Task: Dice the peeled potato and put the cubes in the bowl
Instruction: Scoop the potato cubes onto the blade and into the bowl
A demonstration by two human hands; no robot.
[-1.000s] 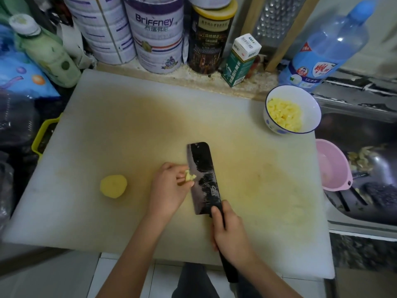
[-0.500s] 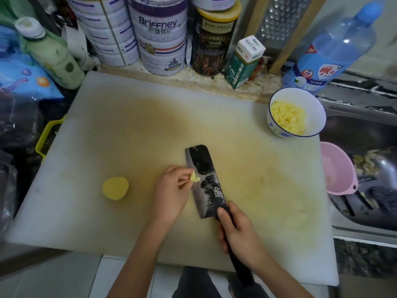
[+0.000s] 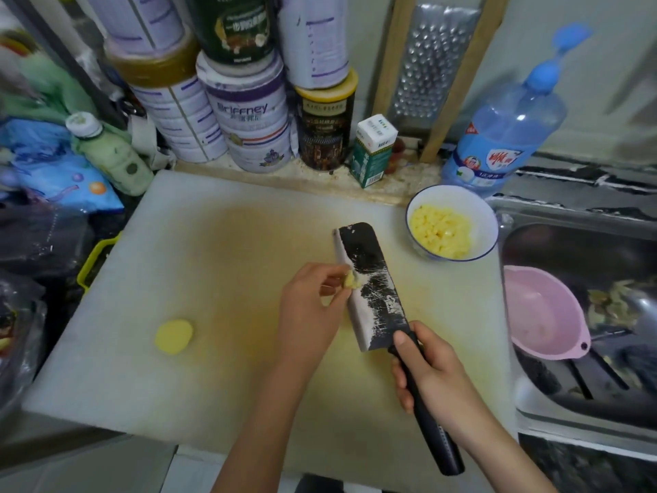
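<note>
A big white cutting board (image 3: 177, 368) is laid on the counter. A knife (image 3: 369, 279) with a wide black blade is held over the middle of it. The black handle is gripped by the right hand (image 3: 430, 371): the fingers are curled round it and the thumb is laid by the back end of the blade. A few small yellow potato bits (image 3: 351, 280) are pinched by the left hand (image 3: 313, 307) and pressed against the flat side of the blade. Whether the blade touches the board cannot be told.

A round piece of peeled potato (image 3: 174, 336) is left on the board, well apart from both hands, over to the left. The bowl (image 3: 450, 189) is set at the far right corner of the board, and a heap of yellow cubes (image 3: 441, 233) is seen inside it. The knife tip is pointed toward the bowl, with a strip of stained board between them.

Behind the board, tall tins (image 3: 249, 126) are stacked by the wall. A small green carton (image 3: 373, 151) is stood beside them, and a metal grater (image 3: 433, 62) is leaned up behind it. A big blue bottle (image 3: 508, 129) is placed just behind the bowl. A pale green bottle (image 3: 110, 154) is leaned at the far left corner. To the right, a sink (image 3: 586, 243) is seen, and a pink dish (image 3: 540, 314) is set in it, near the board's edge.
</note>
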